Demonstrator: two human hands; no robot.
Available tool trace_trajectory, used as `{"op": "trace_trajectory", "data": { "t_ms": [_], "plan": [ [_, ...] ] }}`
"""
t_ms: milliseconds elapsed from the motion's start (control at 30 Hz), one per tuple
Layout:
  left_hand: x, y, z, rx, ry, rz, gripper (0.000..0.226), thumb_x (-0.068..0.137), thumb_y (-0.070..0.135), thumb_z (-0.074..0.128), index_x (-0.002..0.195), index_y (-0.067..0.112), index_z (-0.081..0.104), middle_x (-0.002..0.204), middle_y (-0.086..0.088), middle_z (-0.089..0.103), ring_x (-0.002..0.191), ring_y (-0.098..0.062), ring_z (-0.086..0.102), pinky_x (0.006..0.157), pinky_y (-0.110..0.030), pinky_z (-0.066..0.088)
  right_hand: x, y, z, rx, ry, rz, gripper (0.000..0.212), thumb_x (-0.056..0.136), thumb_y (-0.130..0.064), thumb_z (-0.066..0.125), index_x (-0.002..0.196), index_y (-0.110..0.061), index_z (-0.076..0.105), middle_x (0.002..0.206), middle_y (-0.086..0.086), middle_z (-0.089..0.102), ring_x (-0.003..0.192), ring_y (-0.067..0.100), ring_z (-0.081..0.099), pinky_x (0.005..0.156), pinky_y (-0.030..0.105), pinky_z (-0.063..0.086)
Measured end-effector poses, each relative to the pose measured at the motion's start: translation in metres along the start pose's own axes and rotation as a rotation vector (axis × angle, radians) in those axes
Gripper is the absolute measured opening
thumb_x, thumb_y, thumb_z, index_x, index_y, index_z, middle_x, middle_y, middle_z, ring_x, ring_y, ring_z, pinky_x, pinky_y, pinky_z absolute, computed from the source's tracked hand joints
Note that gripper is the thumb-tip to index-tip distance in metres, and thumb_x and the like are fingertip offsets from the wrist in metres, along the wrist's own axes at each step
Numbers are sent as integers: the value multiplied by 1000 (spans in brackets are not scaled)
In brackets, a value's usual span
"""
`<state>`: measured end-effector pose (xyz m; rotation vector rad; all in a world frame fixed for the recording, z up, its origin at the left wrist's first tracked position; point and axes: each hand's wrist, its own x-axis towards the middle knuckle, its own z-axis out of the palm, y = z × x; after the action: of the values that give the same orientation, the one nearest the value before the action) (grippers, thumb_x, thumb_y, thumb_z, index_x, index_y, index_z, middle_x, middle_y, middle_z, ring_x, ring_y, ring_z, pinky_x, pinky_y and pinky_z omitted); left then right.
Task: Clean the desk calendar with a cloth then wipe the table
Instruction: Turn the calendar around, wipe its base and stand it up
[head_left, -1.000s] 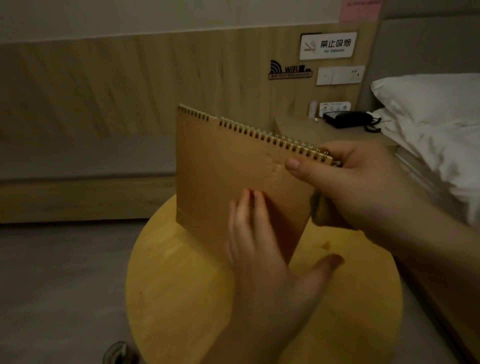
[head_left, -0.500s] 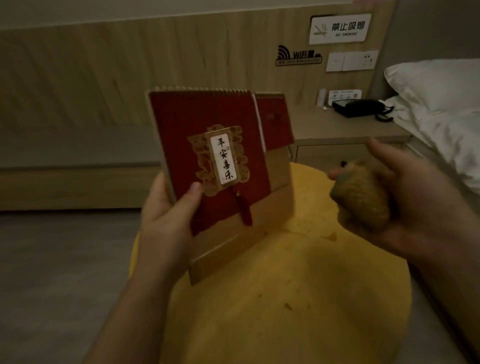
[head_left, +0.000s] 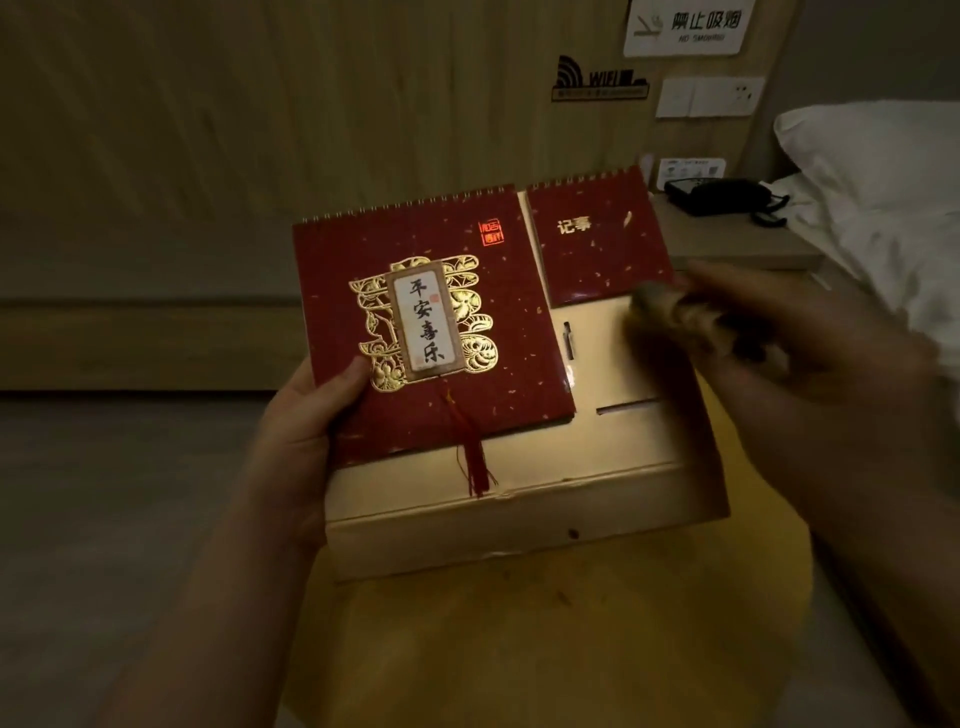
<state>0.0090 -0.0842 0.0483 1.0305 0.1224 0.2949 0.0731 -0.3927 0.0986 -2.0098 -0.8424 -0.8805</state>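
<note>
I see my left hand (head_left: 306, 431) gripping the desk calendar (head_left: 467, 374) by its left edge, thumb on the red cover, holding it above the round yellow surface (head_left: 571, 649). My right hand (head_left: 779, 353) grips the bunched cloth (head_left: 670, 306), which touches the calendar's right side, just below the small red notepad (head_left: 597, 239).

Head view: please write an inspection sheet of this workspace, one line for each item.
Surface: round yellow table, small dark specks on it.
Job's things: desk calendar held above the table, red covers facing the camera; cloth at its right side.
Clutter: nothing seen.
Hands: left hand grips the calendar's left edge; right hand, blurred, holds the cloth.
Cables: black telephone with cord on the bedside shelf.
Surroundings: no-smoking sign, white pillow.
</note>
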Motion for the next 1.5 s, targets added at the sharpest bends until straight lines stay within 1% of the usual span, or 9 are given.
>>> {"op": "trace_trajectory", "data": {
  "t_ms": [67,167,467,700,867,967,1067,1267,1500],
  "plan": [
    [-1,1,0,-19,-56,-7,59,83,22,70,140,10,60,128,-17,73,111,-33,74,82,-45,63,5,1,7,-151,-73,-245,24,102,-12,70,125,-9,75,127,3,73,115,12,68,103,22,51],
    [-2,0,-2,-45,-101,-15,49,86,20,67,134,13,65,125,-15,75,109,-31,75,83,-46,64,3,-4,21,-193,-101,-366,20,98,1,72,117,1,77,123,18,74,112,32,72,101,41,56],
    [2,-2,-16,-63,-99,16,36,97,14,55,131,14,67,123,-11,76,111,-28,74,88,-43,62,-42,-13,18,-120,-377,-312,21,97,-6,66,112,-6,80,121,8,77,115,22,72,111,32,51],
    [3,-2,-26,23,-85,-13,46,98,14,53,144,10,56,126,-11,74,115,-29,72,95,-48,60,-61,1,12,-166,-397,-442,22,98,-12,63,106,-1,81,120,16,77,118,30,72,94,53,64],
    [1,-9,-17,34,-131,-35,35,98,13,52,127,15,72,120,-10,77,109,-26,75,84,-41,63,-24,3,18,-200,-270,-344,32,110,-9,48,114,1,78,126,16,74,123,26,68,114,37,50],
    [2,-11,-16,9,-131,-26,34,101,11,48,125,15,73,119,-10,78,109,-26,75,85,-40,62,-18,-2,23,-212,-266,-296,26,105,-1,55,118,-1,77,127,14,74,124,25,68,114,35,49],
    [5,-14,-16,-5,-119,-9,34,102,12,48,119,17,77,117,-8,78,108,-25,75,86,-40,63,-37,-11,23,-187,-273,-266,31,110,-12,49,117,-3,78,127,12,74,126,23,67,112,36,51],
    [7,-15,-17,-13,-69,-16,36,102,11,50,136,10,63,122,-11,76,113,-28,73,94,-46,60,-94,-7,14,-179,-396,-247,25,101,-16,61,119,-9,77,131,9,73,128,22,67,112,38,52],
    [6,-15,-15,-34,-80,-13,32,101,12,50,124,15,72,118,-9,78,109,-26,75,88,-42,62,-104,-6,9,-208,-232,-65,26,100,-5,63,122,-11,76,136,1,67,136,12,60,120,32,44]
  ]
}}
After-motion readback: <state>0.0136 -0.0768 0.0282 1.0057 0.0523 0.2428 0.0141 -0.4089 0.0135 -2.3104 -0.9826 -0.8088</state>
